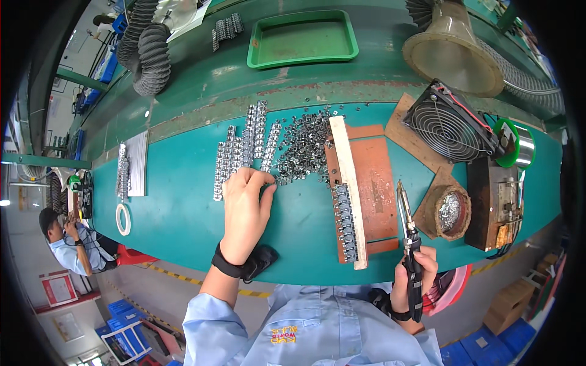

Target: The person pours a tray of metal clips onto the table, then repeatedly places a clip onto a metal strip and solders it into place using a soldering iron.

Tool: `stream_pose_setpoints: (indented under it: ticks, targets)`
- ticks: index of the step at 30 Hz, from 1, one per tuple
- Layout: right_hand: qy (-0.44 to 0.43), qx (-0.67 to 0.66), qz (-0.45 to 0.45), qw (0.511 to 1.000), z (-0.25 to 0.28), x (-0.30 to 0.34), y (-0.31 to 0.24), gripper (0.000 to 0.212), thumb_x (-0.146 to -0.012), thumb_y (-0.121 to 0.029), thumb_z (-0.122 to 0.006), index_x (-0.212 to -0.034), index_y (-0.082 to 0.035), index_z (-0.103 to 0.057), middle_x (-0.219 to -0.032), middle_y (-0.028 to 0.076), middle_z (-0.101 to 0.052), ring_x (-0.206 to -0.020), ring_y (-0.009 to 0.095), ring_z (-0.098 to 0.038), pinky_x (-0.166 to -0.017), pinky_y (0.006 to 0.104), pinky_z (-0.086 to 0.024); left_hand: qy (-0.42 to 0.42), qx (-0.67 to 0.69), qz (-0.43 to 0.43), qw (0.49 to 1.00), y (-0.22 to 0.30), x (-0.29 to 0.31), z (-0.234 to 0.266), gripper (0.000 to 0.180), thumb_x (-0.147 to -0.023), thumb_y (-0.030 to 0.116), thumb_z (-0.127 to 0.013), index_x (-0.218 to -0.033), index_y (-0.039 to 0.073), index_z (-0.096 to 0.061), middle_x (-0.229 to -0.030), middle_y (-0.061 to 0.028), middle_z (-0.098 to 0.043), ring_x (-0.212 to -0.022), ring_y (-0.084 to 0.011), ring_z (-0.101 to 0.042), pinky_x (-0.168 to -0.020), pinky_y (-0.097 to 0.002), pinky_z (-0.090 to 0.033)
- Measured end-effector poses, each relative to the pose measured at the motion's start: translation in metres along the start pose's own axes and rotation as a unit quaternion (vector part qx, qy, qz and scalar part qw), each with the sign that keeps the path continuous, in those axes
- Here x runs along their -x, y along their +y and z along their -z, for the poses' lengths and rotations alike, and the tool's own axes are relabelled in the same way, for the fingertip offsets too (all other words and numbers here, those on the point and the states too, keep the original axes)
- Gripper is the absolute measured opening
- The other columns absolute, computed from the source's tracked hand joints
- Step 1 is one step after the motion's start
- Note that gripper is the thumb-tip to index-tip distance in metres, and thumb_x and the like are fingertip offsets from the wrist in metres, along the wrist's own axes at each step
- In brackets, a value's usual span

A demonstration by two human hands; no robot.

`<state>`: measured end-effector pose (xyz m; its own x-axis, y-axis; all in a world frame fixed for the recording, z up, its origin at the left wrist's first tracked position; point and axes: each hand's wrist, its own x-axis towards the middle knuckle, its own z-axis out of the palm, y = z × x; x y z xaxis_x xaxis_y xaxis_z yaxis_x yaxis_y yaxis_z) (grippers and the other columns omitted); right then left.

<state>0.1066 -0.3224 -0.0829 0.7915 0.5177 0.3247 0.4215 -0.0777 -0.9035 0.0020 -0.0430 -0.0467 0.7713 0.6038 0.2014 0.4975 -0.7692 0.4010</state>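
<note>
A black-handled soldering iron (408,244) is gripped in the closed right hand (415,274) at the near edge of the teal-covered counter (183,207), with its metal tip held upward and pointing away from the body. The left hand (245,210), fitted with a black wrist strap (235,265), is laid palm down on the counter, its fingertips (259,178) closed on small parts at the near edge of a loose heap of small shiny metal clips (305,146). Just left of the heap, several strips of the same metal clips (244,146) are laid side by side. To the right of the heap, a long pale wooden bar (348,183) is set on a brown board (375,183), and a row of clips (345,222) is lined up along the bar's left side. A round holder of metal wool (450,212), a small black fan (448,125) and a green spool (513,143) are placed further right. A green plastic tray (302,38) is located at the far side.
</note>
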Motion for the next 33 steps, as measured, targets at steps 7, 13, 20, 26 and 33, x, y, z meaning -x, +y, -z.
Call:
stream_pose_setpoints:
  ticks: [7,13,20,26,33]
  targets:
    - [-0.002,0.013,0.004,1.0,0.0,-0.002,-0.002,0.034,-0.08,-0.011,-0.057,-0.109,-0.004,-0.041,-0.097,0.013,-0.042,-0.071,0.014,-0.044,-0.063,0.0255,-0.038,-0.046,0.116,0.038,0.991,0.021,0.014,0.007,0.01,-0.073,-0.001,-0.061,-0.081,0.002,-0.056,-0.077,-0.0057,-0.056,-0.071,-0.0179,-0.053,-0.068,-0.0289,-0.04]
    - [-0.022,0.011,-0.004,1.0,0.003,-0.005,-0.005,0.034,-0.079,-0.01,-0.058,-0.108,-0.004,-0.041,-0.097,0.013,-0.043,-0.071,0.014,-0.044,-0.063,0.0255,-0.038,-0.15,0.356,0.082,0.919,0.048,0.034,0.012,0.006,-0.079,-0.001,-0.059,-0.084,-0.001,-0.056,-0.077,-0.0039,-0.056,-0.07,-0.0112,-0.053,-0.065,-0.0225,-0.042]
    - [-0.028,0.0,0.007,1.0,0.003,-0.004,-0.001,0.035,-0.079,-0.009,-0.059,-0.108,-0.005,-0.041,-0.095,0.013,-0.044,-0.071,0.014,-0.044,-0.063,0.0259,-0.038,-0.248,0.692,0.25,0.63,0.044,0.055,-0.007,0.011,-0.079,0.004,-0.062,-0.089,0.0,-0.059,-0.078,-0.0064,-0.055,-0.071,-0.0149,-0.054,-0.067,-0.0267,-0.044]
    - [-0.011,0.018,0.021,1.0,0.003,-0.004,0.0,0.036,-0.075,-0.007,-0.063,-0.106,-0.005,-0.044,-0.091,0.013,-0.047,-0.07,0.017,-0.047,-0.062,0.0273,-0.039,-0.254,0.715,0.259,0.597,0.048,0.056,-0.008,0.011,-0.08,0.005,-0.061,-0.09,0.0,-0.059,-0.079,-0.0083,-0.056,-0.071,-0.0164,-0.055,-0.067,-0.0282,-0.045]
    - [0.008,0.018,0.025,0.999,0.002,-0.004,0.001,0.04,-0.068,-0.002,-0.068,-0.103,-0.006,-0.048,-0.086,0.015,-0.052,-0.069,0.022,-0.054,-0.059,0.0295,-0.044,-0.257,0.692,0.264,0.622,0.052,0.057,-0.011,0.01,-0.082,0.003,-0.059,-0.09,-0.001,-0.06,-0.083,-0.0106,-0.059,-0.071,-0.0165,-0.056,-0.068,-0.0272,-0.046]
